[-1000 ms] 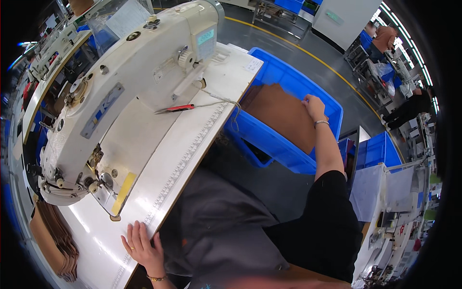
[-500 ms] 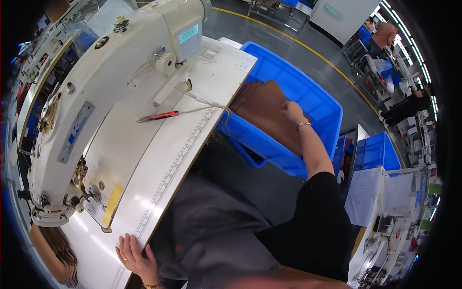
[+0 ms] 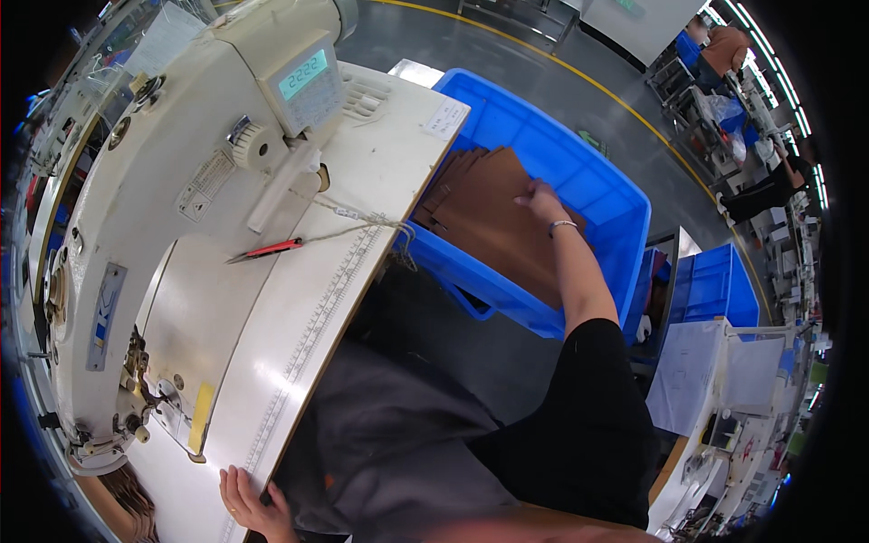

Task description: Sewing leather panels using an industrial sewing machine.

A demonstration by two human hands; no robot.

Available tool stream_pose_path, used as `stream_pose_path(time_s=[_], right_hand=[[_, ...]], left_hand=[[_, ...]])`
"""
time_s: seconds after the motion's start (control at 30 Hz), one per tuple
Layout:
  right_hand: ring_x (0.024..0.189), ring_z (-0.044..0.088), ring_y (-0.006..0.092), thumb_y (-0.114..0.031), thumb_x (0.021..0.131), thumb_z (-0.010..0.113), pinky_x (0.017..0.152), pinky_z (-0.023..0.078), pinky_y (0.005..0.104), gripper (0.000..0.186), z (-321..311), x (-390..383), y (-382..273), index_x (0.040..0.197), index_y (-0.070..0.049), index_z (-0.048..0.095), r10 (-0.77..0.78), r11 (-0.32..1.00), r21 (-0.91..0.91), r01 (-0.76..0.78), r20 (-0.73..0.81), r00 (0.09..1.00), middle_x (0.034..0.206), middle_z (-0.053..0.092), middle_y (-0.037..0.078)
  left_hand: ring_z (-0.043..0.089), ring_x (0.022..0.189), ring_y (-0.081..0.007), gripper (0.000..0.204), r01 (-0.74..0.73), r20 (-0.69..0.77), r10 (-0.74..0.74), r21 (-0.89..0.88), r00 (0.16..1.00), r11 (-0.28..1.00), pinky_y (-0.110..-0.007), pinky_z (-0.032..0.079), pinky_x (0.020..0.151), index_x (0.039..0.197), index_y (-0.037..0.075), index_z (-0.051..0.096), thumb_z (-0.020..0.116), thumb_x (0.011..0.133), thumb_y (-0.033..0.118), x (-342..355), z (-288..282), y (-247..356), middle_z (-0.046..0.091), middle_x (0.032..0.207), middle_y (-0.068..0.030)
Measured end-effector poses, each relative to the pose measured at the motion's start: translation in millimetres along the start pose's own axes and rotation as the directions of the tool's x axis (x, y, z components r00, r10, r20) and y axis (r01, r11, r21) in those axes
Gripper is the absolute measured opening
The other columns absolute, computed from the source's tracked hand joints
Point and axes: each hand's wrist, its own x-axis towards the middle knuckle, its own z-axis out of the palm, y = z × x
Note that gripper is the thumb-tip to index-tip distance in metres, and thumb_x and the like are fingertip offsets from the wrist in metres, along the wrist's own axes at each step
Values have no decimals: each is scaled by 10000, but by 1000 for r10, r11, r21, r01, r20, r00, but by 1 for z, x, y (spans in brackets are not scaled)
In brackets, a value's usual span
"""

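Left hand (image 3: 255, 509), thumb parted, rested on the tabletop's (image 3: 249, 389) near edge; right hand (image 3: 543, 204), grip unclear, touched brown panels (image 3: 484, 208) in the blue bin (image 3: 525, 127); uneven dragging could skew them.

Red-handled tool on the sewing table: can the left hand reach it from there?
Probably yes, with a stretch along the table: nothing seems to stand between the left hand and the red-handled tool.

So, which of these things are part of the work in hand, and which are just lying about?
In hand:
- brown pieces, under the right hand
- blue bin holding them
- white table, left hand at its edge

Seemingly just lying about:
- red-handled tool
- cord on the table
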Motion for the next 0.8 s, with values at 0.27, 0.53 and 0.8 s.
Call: stream_pose_path(time_s=[0.27,0.53,0.8], right_hand=[[750,631,298,-340,852,833,731,504,425,332,-5,31,22,936,-47,700,178,974,144,-175,-11,984,795,694,125],[1080,694,382,-361,887,794,929,537,440,482,9,21,-8,1215,-24,687,90,995,-41,-96,-119,989,1137,740,204],[979,703,321,-255,948,738,878,544,413,394,22,45,-21,1236,8,678,-232,970,26,242,-212,949,1084,738,180]], left_hand=[[567,1291,-467,475,0,-11,0,-10,1000,1000,-545,449,1079,1367,-14,571,595,997,282,-2,0,-1,598,1357,-238],[563,1293,-472,477,-3,-20,3,15,1000,1000,-546,452,1077,1369,-16,571,591,999,284,-3,-2,0,599,1353,-237],[570,1288,-465,486,2,-15,-2,-11,1000,1000,-543,459,1074,1376,-14,568,601,987,276,-1,2,-1,600,1341,-231]])
